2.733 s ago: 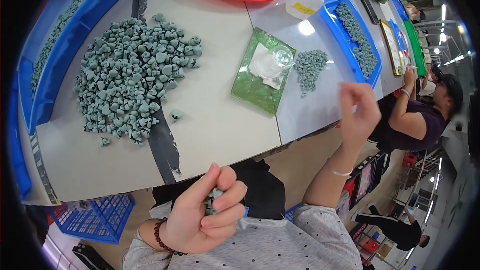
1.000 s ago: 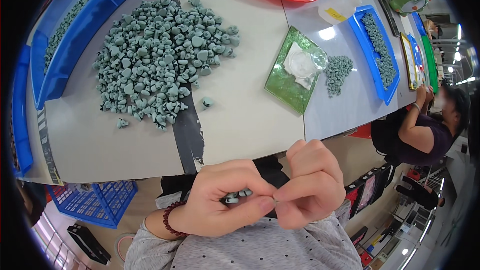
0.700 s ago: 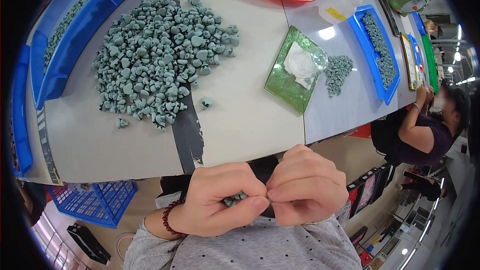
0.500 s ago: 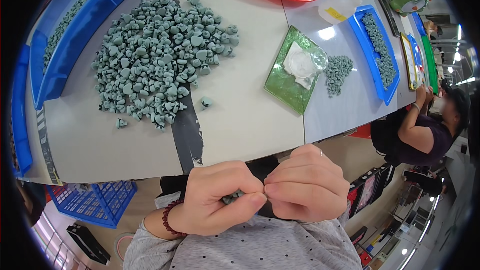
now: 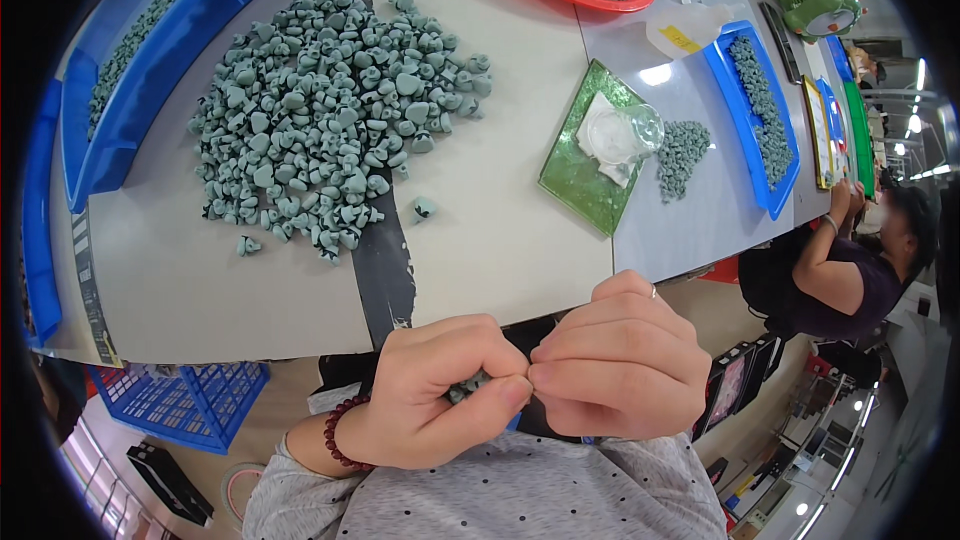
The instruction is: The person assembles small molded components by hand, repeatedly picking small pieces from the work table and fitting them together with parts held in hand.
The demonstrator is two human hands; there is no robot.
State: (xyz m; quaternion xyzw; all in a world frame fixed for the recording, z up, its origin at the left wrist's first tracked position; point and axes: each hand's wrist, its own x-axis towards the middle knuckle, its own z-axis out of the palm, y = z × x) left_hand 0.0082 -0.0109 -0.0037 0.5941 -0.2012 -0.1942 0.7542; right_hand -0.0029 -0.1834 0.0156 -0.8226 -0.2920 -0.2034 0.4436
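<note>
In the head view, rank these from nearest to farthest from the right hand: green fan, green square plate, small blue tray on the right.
From the right hand:
1. Green square plate: on the table, ahead.
2. Small blue tray: ahead and right, past the plate.
3. Green fan: upper right, beyond the tray.

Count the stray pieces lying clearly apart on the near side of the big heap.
2: one piece right of the dark strip, another piece left of it, both beside the big heap.
</note>
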